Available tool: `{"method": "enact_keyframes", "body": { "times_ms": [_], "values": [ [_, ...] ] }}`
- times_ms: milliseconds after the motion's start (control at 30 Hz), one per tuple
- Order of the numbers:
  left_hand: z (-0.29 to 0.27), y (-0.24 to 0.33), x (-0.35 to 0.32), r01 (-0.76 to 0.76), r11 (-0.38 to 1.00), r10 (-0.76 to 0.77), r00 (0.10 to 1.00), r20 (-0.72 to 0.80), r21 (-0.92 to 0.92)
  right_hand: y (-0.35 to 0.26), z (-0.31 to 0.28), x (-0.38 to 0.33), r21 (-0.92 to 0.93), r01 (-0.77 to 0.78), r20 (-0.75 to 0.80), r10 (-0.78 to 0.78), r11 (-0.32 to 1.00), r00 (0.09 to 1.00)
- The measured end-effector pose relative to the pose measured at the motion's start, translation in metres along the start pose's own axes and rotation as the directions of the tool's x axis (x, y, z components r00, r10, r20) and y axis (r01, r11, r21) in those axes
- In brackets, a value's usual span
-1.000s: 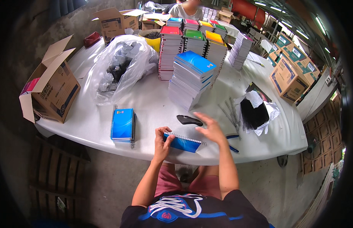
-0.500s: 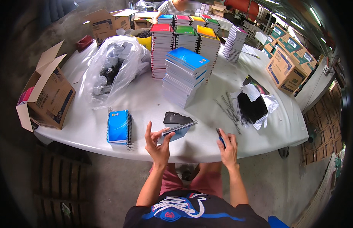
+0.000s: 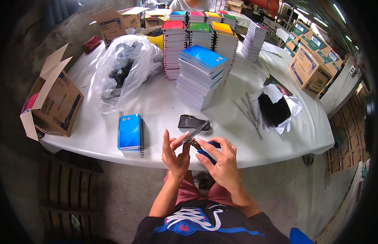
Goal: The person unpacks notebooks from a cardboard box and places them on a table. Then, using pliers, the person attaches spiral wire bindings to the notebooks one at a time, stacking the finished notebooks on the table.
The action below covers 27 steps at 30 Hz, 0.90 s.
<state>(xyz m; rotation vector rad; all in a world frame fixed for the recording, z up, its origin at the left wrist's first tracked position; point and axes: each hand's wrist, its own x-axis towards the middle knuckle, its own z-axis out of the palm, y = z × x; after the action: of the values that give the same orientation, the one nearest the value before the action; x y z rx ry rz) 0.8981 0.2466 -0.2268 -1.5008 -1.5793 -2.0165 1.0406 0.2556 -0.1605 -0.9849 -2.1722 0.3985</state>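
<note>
My left hand [image 3: 176, 162] pinches a spiral-bound notebook [image 3: 199, 129], its wire coil slanting up and away to the right; the covers are mostly hidden. In my right hand [image 3: 224, 162] is a pair of pliers with blue handles [image 3: 206, 157], partly spread, the jaws at the coil's near end. Whether the jaws bite the wire, I cannot tell. Just beyond the coil lies a black zip pouch [image 3: 191, 121]. Left of my hands, a small pile of blue spiral notebooks [image 3: 129, 132] rests on the white table [image 3: 164, 118].
A tall stack of blue-covered books [image 3: 199, 77] stands mid-table, before red, green and yellow stacks. Loose wire coils [image 3: 250, 116] and black coils in torn paper [image 3: 274, 112] lie right. Left are a plastic bag [image 3: 124, 77] and open carton [image 3: 56, 105]. Someone stands across the table.
My right hand has moved left with the pliers and brought them to the notebook's coil. The notebook has tilted more steeply in my left hand. The view has shifted slightly.
</note>
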Motion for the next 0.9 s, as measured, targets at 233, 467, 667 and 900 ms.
{"method": "enact_keyframes", "body": {
  "times_ms": [233, 467, 667, 900],
  "values": [
    [0.003, -0.002, -0.004, -0.05, 0.999, 0.05, 0.998, -0.033, 0.019, 0.004, 0.006, -0.005, 0.4, -0.196, 0.199, 0.124, 0.895, 0.972],
    [0.002, -0.009, -0.014, -0.057, 0.997, 0.059, 0.998, -0.031, 0.055, 0.026, 0.018, -0.012, 0.688, -0.725, 0.723, 0.116, -0.036, 0.681],
    [0.0, -0.004, -0.001, 0.37, 0.864, -0.442, 0.882, -0.165, -0.341, 0.05, 0.009, -0.021, 0.432, -0.268, 0.179, 0.209, 0.861, 0.961],
    [-0.005, -0.014, -0.002, 0.54, 0.621, -0.693, 0.717, -0.076, -0.568, 0.118, 0.006, -0.043, -0.522, -0.348, 0.015, 0.417, 0.779, 0.909]
  ]
}}
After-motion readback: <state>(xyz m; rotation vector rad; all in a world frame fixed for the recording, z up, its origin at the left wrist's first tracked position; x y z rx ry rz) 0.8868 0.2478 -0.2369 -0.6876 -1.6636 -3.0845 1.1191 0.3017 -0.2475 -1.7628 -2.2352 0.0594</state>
